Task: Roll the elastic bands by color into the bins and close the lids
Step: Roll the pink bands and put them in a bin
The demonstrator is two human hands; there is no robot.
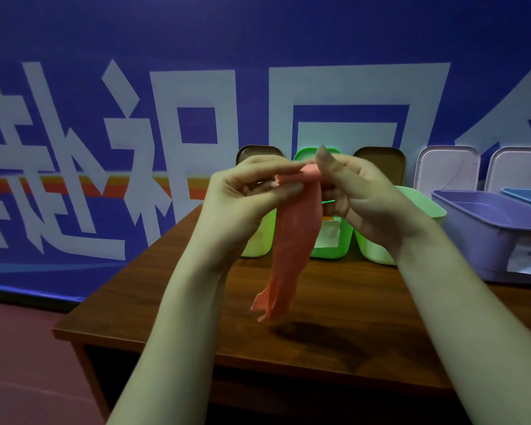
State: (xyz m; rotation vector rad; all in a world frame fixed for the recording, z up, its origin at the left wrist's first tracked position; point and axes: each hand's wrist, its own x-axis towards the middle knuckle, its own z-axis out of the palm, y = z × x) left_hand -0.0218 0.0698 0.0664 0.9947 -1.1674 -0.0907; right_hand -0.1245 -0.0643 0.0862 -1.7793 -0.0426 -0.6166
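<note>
While hanging over the table (196, 317), orange band (292, 240) is held up.
Left grip (242, 194) and right grip (359, 194) both pinch its top edge.

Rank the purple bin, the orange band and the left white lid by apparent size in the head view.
1. Purple bin, cropped by the frame edge.
2. Orange band, enlarged by nearness to the camera.
3. Left white lid, its base hidden behind the bin.
</note>
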